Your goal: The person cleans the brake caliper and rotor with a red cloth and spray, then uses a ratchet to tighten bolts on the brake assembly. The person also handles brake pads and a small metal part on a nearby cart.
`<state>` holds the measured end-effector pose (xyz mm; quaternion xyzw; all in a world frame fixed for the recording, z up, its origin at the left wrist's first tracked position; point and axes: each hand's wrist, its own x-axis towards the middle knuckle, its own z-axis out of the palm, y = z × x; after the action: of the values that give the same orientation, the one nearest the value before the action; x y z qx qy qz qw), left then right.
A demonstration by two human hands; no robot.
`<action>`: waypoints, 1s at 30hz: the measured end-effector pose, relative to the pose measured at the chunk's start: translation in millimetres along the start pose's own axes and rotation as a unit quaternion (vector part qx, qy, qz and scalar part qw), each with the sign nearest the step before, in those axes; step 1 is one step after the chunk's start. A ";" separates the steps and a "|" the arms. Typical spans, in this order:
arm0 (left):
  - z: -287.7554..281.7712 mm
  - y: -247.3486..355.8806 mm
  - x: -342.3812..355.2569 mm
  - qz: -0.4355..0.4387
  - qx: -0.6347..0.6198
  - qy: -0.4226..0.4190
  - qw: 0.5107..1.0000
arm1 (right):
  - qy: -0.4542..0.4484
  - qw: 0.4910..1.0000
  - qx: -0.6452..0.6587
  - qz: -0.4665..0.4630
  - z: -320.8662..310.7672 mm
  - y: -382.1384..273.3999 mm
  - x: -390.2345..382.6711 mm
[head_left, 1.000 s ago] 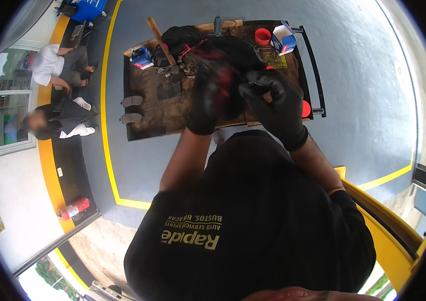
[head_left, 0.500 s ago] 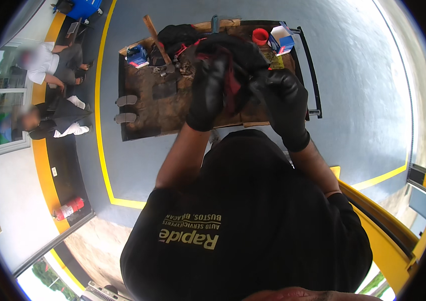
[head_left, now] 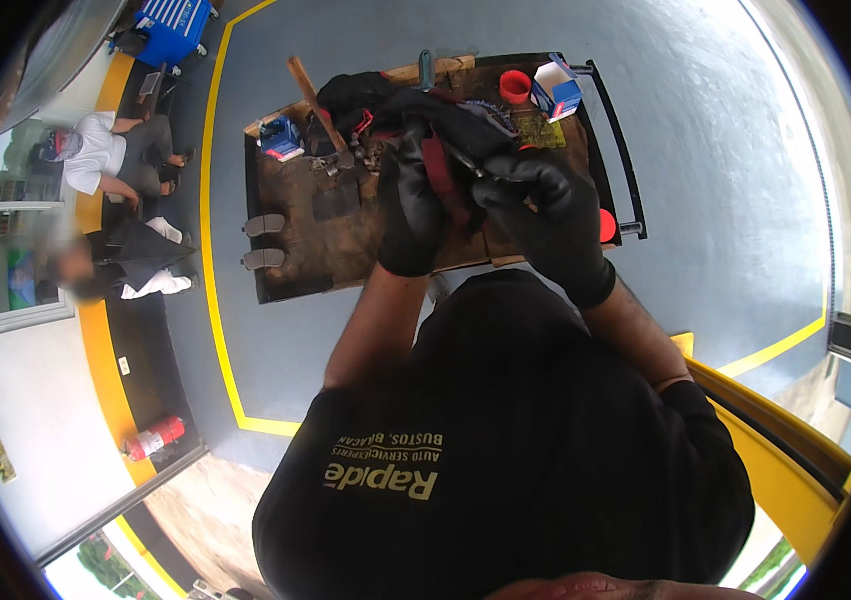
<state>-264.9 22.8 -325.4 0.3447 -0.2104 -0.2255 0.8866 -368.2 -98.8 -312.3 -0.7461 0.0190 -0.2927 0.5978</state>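
My left hand [head_left: 411, 205], in a black glove, is closed on a dark red and black cloth [head_left: 439, 172] over the worktable. To its right my gloved right hand [head_left: 553, 215] is closed, its thumb and fingers pinched together beside the cloth. A slim dark piece [head_left: 462, 160] shows between the hands; what the right fingertips grip is too small to make out. Beyond the hands lies more black cloth [head_left: 350, 93]. A hammer [head_left: 315, 105] with a wooden handle stands tilted up at the left. Two brake pads [head_left: 265, 225] lie on the table's left side.
The brown-topped worktable [head_left: 325, 270] has a black handle bar [head_left: 625, 140] on its right. Blue and white boxes [head_left: 556, 90] and a red cup [head_left: 514, 87] stand at the far right, another blue box [head_left: 280, 138] at left. Two people [head_left: 100, 160] sit by the left wall.
My right hand has come down and left toward the cloth, with its fingers still pinched. A red round thing now shows beside my right wrist. The whole view has shifted slightly.
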 end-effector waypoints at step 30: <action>9.8 7.1 12.4 0.082 0.126 -0.029 0.988 | 0.035 0.955 -0.177 -0.237 -9.2 -3.9 11.1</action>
<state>-258.3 15.7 -311.0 0.4288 -0.2904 -0.1336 0.8450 -364.6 -110.0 -303.1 -0.8124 -0.0852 -0.4438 0.3684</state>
